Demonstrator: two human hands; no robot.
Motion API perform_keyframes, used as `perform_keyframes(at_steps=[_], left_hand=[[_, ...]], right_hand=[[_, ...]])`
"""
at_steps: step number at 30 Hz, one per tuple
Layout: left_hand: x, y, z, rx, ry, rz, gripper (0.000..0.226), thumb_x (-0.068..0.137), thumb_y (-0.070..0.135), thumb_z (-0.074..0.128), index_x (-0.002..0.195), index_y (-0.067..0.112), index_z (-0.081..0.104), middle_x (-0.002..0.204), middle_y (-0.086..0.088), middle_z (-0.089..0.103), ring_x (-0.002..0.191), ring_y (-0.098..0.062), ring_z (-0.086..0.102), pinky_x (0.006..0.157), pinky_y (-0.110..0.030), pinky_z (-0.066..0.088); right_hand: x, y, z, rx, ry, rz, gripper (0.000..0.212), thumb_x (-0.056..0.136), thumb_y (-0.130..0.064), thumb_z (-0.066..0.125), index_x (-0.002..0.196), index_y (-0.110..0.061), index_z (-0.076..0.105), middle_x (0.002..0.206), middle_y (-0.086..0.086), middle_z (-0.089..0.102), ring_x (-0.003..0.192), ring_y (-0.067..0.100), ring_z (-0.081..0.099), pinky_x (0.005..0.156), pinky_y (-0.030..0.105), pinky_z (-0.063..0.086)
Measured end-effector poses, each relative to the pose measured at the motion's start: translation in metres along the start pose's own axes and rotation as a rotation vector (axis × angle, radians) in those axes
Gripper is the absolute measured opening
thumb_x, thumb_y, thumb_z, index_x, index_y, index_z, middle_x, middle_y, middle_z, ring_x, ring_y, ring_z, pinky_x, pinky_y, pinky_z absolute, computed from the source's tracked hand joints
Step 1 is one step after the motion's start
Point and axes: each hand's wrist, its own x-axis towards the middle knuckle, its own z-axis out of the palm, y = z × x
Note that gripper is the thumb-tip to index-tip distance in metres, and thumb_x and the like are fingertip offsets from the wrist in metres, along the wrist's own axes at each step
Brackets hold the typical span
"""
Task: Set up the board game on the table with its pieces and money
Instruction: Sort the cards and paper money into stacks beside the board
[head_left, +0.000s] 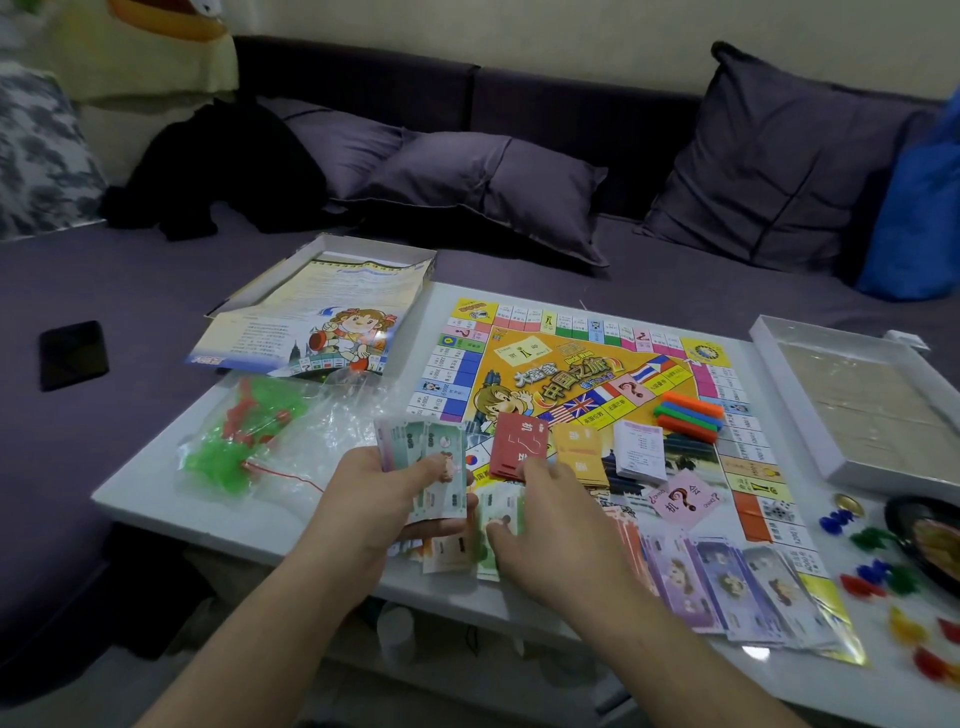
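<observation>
While left hand (387, 499) grips fanned stack of green notes (434, 467), fingers curled under and thumb on top, step in hand: sorting money by colour. Right hand (550, 525) fingertips press green note (501, 512) lying at board (587, 384) near edge; pinch or flat press unclear, probably flat. Purple notes (727, 577) already laid in row on board's near right. Next: slide or lift loose note, add to matching stack. Card decks (519, 441) on board centre.

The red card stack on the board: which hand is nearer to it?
Right. The right hand lies just below the red card stack, its fingers at the stack's near edge. The left hand holds banknotes further left.
</observation>
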Motion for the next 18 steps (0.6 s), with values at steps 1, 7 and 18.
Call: perform_keyframes(at_steps=[1, 7, 18], left_hand=[[0.0, 0.0, 0.001, 0.003, -0.014, 0.0, 0.017, 0.095, 0.008, 0.073, 0.111, 0.002, 0.072, 0.096, -0.018, 0.08, 0.085, -0.035, 0.08, 0.072, -0.051, 0.066], [-0.007, -0.002, 0.007, 0.012, -0.195, -0.023, 0.018, 0.092, 0.008, 0.074, 0.106, -0.002, 0.075, 0.101, -0.023, 0.079, 0.092, -0.037, 0.079, 0.07, -0.047, 0.067], [-0.014, -0.004, 0.018, 0.027, -0.37, 0.011, 0.025, 0.098, 0.002, 0.062, 0.123, -0.002, 0.067, 0.112, -0.021, 0.077, 0.104, -0.037, 0.076, 0.079, -0.048, 0.066]], right_hand=[[-0.002, 0.0, -0.003, -0.024, 0.009, -0.003, 0.051, 0.096, -0.044, 0.066, 0.137, -0.027, 0.041, 0.132, -0.004, 0.047, 0.106, 0.017, 0.059, 0.077, 0.031, 0.052], [0.008, 0.013, -0.026, 0.918, -0.008, 0.087, 0.008, 0.1, -0.017, 0.063, 0.094, -0.016, 0.068, 0.085, -0.003, 0.065, 0.07, 0.017, 0.058, 0.06, 0.035, 0.048], [0.002, 0.027, -0.035, 0.989, -0.031, -0.015, 0.001, 0.095, -0.015, 0.074, 0.096, -0.015, 0.076, 0.08, 0.006, 0.075, 0.065, 0.014, 0.067, 0.053, 0.024, 0.047]])
